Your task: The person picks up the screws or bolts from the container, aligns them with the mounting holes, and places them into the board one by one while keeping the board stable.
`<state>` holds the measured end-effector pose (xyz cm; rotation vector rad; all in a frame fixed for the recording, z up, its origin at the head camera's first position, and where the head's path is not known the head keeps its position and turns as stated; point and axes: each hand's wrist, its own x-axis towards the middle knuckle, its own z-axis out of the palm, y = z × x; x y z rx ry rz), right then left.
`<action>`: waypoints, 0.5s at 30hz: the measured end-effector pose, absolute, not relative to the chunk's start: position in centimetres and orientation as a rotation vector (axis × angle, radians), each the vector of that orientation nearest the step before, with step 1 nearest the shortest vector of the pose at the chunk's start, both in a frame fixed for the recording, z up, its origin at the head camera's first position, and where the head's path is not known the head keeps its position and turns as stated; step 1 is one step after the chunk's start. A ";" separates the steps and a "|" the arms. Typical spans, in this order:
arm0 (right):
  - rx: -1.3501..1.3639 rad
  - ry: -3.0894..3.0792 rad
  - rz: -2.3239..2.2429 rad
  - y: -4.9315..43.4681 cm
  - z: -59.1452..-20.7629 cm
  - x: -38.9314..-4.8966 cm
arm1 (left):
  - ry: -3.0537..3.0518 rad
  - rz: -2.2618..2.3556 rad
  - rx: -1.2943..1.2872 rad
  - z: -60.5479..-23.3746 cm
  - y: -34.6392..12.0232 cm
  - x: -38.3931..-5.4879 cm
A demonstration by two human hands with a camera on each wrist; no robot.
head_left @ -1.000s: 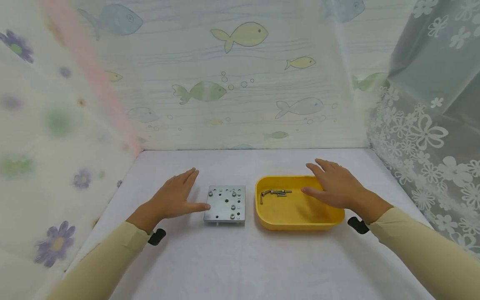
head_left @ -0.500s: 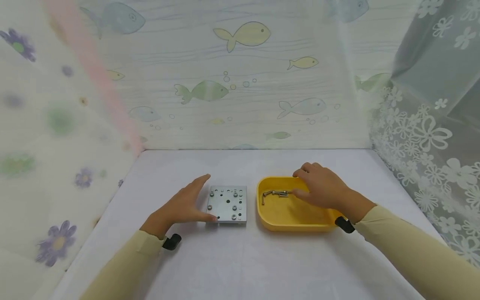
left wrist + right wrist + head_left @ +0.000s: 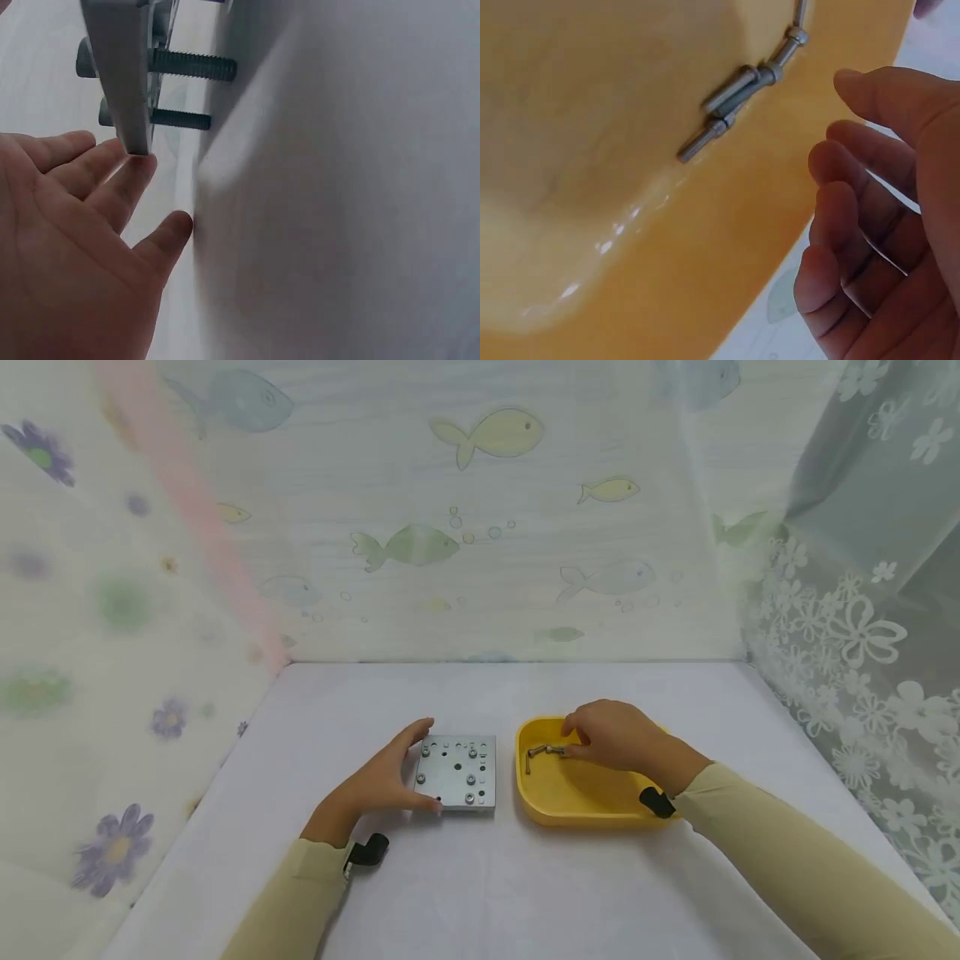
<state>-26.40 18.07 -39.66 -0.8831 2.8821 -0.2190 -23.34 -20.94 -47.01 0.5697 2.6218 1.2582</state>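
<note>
A square metal plate [image 3: 453,781] lies left of centre in the head view, with several socket-head screws [image 3: 471,779] standing in its holes. In the left wrist view their threaded shanks [image 3: 195,64] stick out of the plate's underside. My left hand [image 3: 382,781] is spread at the plate's left side, thumb by the front edge and fingers at the back-left corner; a fingertip meets the plate's edge. My right hand [image 3: 618,735] hangs over the yellow tray [image 3: 585,818], fingers loosely bent with nothing between them. Several loose screws [image 3: 742,86] lie in the tray near its far wall.
A white cloth [image 3: 480,885] covers the table. Behind it hangs a fish-print curtain [image 3: 480,552], with a flowered sheet [image 3: 150,652] on the left and a lace curtain [image 3: 862,635] on the right.
My left hand has moved right, up to the plate's left side. The right hand has moved left and down over the screws in the tray, its fingers bending more.
</note>
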 end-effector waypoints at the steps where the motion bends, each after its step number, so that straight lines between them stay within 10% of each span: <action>1: -0.884 2.866 -0.236 17.9 -39.9 -26.6 | 2.606 1.271 0.562 -47.2 -20.9 -23.3; 15: -0.911 2.772 -0.194 15.7 -41.7 -28.6 | 2.468 1.296 0.554 -48.3 -21.9 -23.5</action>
